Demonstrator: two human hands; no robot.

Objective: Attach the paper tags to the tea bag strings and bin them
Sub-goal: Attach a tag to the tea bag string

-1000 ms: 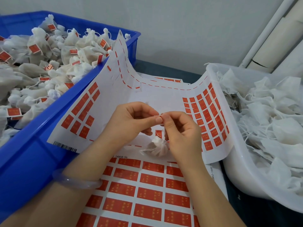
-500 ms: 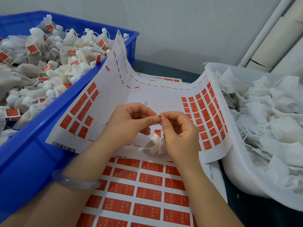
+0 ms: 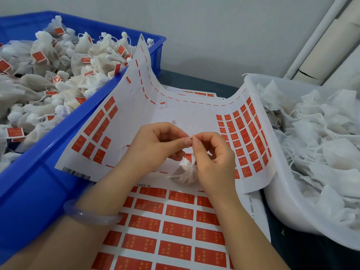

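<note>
2 pinches: left hand (image 3: 153,147), right hand (image 3: 214,160) nip tag (image 3: 191,136); tea bag (image 3: 185,173) between blue bin (image 3: 29,191), tub (image 3: 282,203).

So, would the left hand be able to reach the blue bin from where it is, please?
Probably yes: the blue bin sits just beside the left hand, open-topped; only the curled tag sheet leans on its rim, though that hand is pinching the tag.

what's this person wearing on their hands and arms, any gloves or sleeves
No gloves and no sleeves in view: the left hand and right hand are bare, as are both arms as far as the frame shows. The only thing worn is a smooth, pale translucent bangle round the left wrist. No rings or watch show.
</note>
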